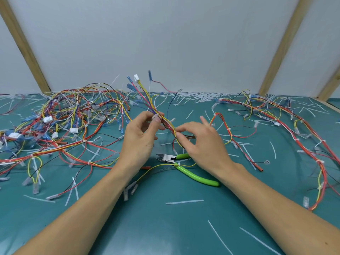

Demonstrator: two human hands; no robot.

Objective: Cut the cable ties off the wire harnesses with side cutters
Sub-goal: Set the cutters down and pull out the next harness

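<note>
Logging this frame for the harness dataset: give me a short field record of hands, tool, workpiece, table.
left hand: pinches the raised wire bundle near its top
right hand: pinches the same bundle lower down, other fingers spread
side cutters: lying on the mat, green handles, in neither hand
mat: teal, strewn with cut white ties
left pile: tangled harnesses with white plugs
right harness: stretched out, white ties on it
</note>
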